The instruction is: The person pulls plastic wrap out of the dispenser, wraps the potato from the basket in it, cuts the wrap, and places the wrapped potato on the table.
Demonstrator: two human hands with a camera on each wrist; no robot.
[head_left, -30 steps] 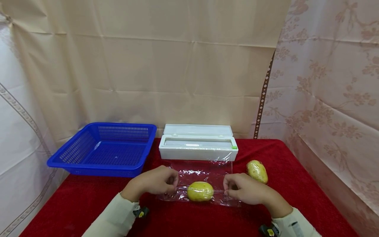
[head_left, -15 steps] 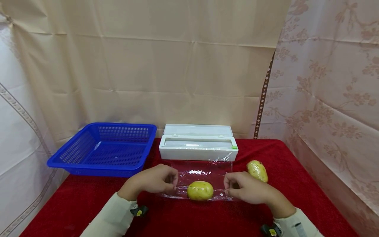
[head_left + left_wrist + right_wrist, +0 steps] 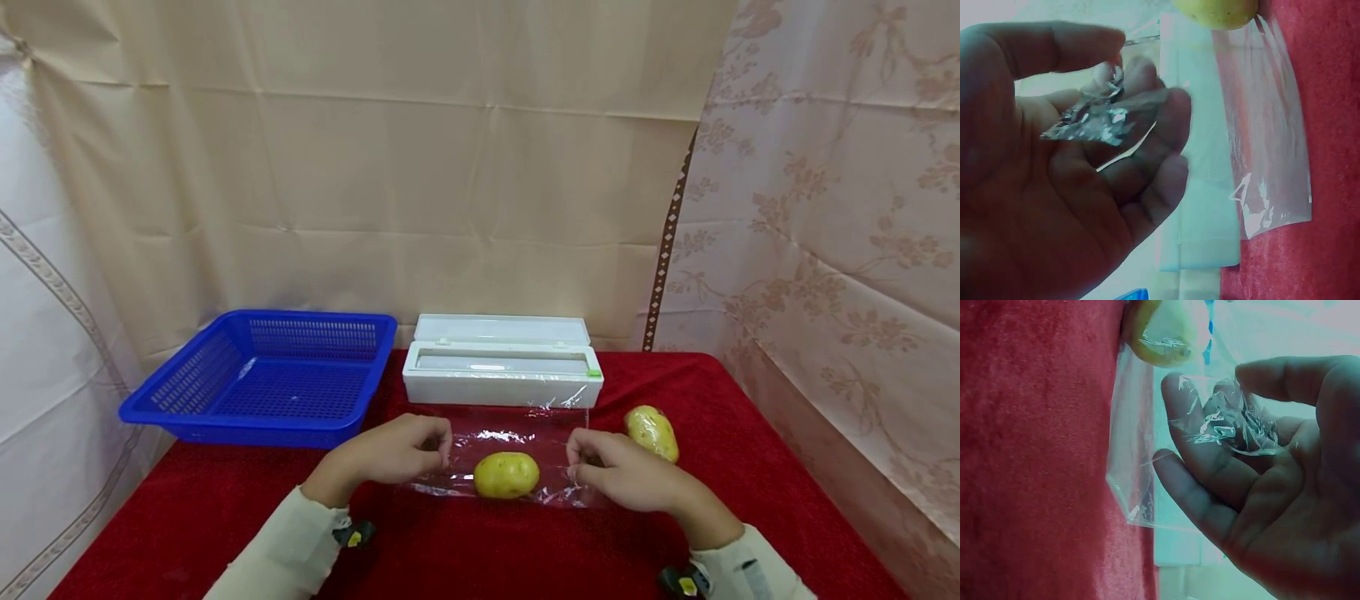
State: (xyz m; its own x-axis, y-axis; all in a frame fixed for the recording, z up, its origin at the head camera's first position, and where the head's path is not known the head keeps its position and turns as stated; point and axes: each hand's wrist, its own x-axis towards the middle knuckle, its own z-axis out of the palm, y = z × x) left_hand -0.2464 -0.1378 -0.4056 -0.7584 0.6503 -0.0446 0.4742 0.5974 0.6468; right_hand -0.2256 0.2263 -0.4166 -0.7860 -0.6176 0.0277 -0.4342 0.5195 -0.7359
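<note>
A yellow potato [image 3: 506,476] lies on a sheet of clear cling film [image 3: 501,437] at the middle of the head view. The film stretches from the front of a white cling film dispenser [image 3: 502,390] toward me. On the potato's left, my left hand [image 3: 397,450] pinches one near corner of the film between thumb and fingers. Opposite it, my right hand [image 3: 626,471] pinches the other corner. Crumpled film [image 3: 1107,125] bunches at the left palm in the left wrist view; similar gathered film [image 3: 1222,428] shows in the right hand.
A second potato [image 3: 652,433], shiny with film, lies just beyond my right hand. The dispenser's lid [image 3: 502,327] stands raised at the back. A blue plastic basket [image 3: 255,434] stands at the left. Red cloth [image 3: 465,558] covers the table, with curtains behind.
The potato has shifted slightly away from me. Both hands have risen a little in the head view, still pinching the film, whose near edge has moved away from me.
</note>
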